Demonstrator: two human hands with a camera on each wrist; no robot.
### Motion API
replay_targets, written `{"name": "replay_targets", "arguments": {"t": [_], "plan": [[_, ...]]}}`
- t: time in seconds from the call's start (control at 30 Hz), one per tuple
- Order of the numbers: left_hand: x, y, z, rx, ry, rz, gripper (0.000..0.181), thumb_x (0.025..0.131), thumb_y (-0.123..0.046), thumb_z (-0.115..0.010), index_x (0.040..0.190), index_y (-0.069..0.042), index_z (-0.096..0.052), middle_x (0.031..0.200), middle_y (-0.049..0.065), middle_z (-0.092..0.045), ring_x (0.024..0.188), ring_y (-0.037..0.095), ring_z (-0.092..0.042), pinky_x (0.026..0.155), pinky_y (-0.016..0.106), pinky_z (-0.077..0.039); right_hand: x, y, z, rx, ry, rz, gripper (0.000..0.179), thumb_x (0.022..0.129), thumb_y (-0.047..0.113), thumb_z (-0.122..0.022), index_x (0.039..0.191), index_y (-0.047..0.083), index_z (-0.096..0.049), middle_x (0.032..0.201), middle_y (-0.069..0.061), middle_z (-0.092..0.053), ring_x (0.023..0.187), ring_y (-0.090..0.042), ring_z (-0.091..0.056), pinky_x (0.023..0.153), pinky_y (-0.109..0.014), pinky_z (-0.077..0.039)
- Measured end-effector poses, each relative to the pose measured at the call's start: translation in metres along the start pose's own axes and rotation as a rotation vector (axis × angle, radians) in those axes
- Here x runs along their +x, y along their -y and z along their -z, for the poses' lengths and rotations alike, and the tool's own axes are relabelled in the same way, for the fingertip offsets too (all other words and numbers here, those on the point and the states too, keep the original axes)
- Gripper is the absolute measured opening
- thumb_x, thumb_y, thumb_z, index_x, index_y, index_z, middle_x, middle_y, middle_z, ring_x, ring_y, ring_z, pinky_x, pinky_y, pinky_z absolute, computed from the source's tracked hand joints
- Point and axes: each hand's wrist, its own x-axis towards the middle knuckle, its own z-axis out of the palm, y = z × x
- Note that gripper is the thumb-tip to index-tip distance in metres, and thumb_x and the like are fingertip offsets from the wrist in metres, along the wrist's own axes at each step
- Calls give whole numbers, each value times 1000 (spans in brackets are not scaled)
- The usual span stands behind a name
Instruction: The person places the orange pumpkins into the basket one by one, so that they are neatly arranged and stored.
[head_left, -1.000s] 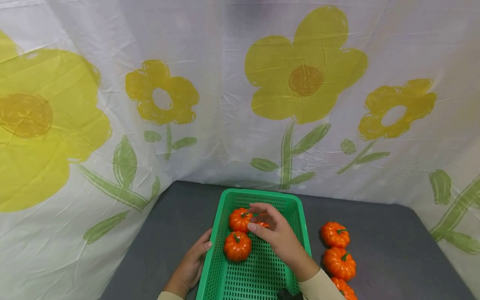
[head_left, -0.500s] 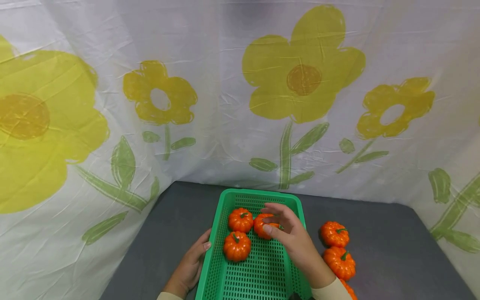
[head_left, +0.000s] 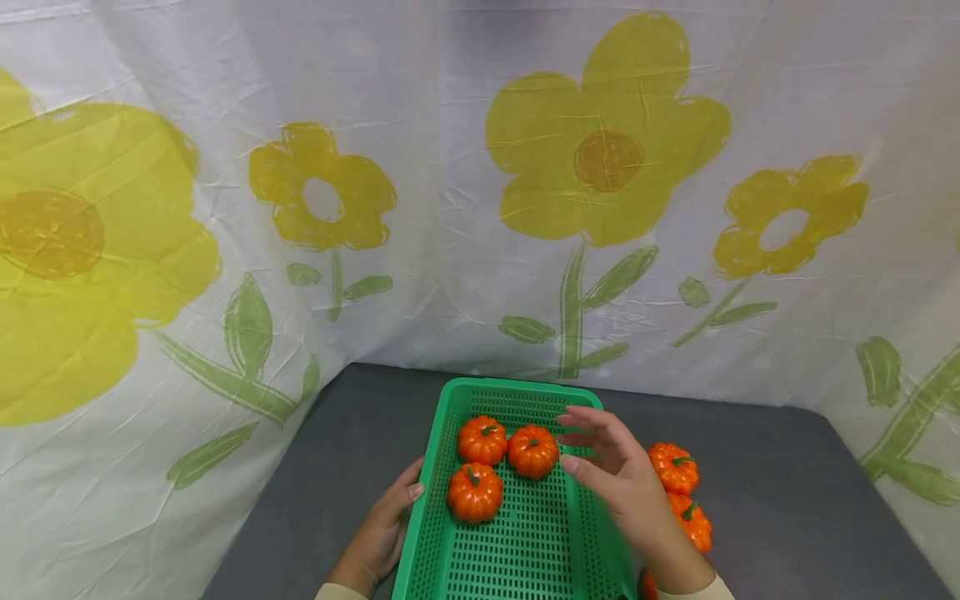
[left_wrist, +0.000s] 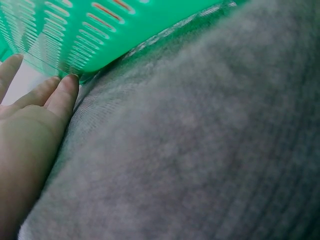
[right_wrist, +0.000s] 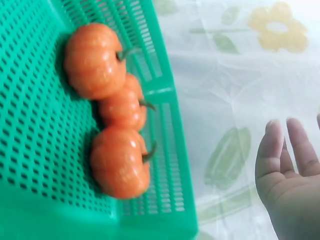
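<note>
In the head view, my left hand point(head_left: 382, 525) rests against the left side of a green plastic basket point(head_left: 431, 500), thumb at the rim. The left wrist view shows its fairly straight fingers point(left_wrist: 62, 97) touching the outer wall. Inside the basket sit three glossy orange toy pumpkins with green stems: one at the back left point(head_left: 482, 440), another beside it point(head_left: 533, 452) and a third in front point(head_left: 476, 493). My right hand point(head_left: 626, 483) hovers over the basket's right side, fingers loosely bent and holding nothing. It stands apart from the pumpkins in the right wrist view.
More orange pumpkins stand in a row right of the basket, the far one point(head_left: 673, 468) and a nearer one point(head_left: 690, 522) partly behind my right hand. All rest on a dark grey tabletop point(head_left: 780, 500). A white flower-printed curtain point(head_left: 442, 275) hangs behind and at the sides.
My right hand has moved rightward from above the back-right pumpkin in the basket, which is now fully visible. The left hand and the basket have stayed in place.
</note>
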Motion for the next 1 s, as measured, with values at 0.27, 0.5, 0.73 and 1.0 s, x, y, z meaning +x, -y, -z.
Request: {"name": "replay_targets", "arguments": {"t": [0.27,0.5,0.73,1.0], "plan": [[-1,1,0,-1,12,-1,71,116,-24,-39,175,-2,-5,164,14,-42,134,27,-59,110,44,-51,-14,9,21,21,-22,11,54,106,-10,-62,157,4,-50,152,-21,-55,131,-34,-59,97,-36,-58],[0,-1,1,11,2,5,72,116,-26,-39,175,-4,-6,164,15,-41,135,28,-59,110,45,-51,-29,14,38,-80,-92,-69,53,107,-3,-65,157,7,-52,153,-18,-56,131,-28,-60,98,-33,-56],[-1,-2,0,0,13,3,71,116,-25,-39,175,-3,-4,160,11,-47,133,27,-60,110,45,-51,-47,13,55,-136,-127,-145,53,110,3,-65,160,9,-50,154,-11,-57,133,-22,-59,98,-31,-56],[0,-1,0,2,16,-2,71,116,-25,-38,175,-2,-5,162,13,-44,134,28,-59,110,45,-51,-69,5,71,-162,-210,-227,53,110,6,-67,160,9,-50,152,-9,-58,129,-21,-61,95,-30,-58]]}}
